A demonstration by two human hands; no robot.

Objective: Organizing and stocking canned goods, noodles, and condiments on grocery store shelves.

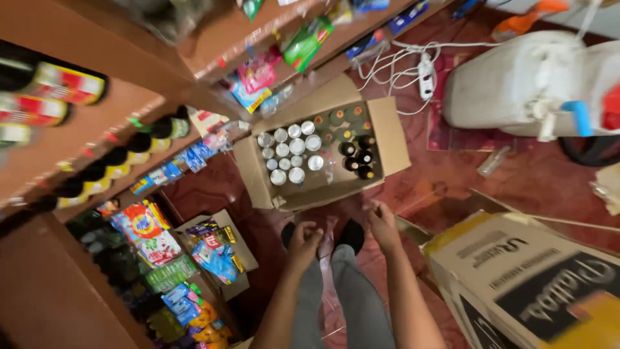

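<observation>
I look straight down past my grey trousers and dark shoes. My left hand [303,240] and my right hand [382,226] are held in front of me, and a piece of thin clear plastic film [329,255] hangs between them, pinched by the fingers of both. On the floor just beyond my feet stands an open cardboard box [387,132]. Inside it are several jars with silver lids [288,154] on the left and dark bottles [359,155] on the right.
Wooden shelves [97,123] with bottles and packets run along the left. A small box of colourful packets [216,249] sits at lower left. A big printed carton [523,284] stands at right, a white plastic jerrycan [516,84] at upper right, and a power strip with white cables [425,68] lies on the red carpet.
</observation>
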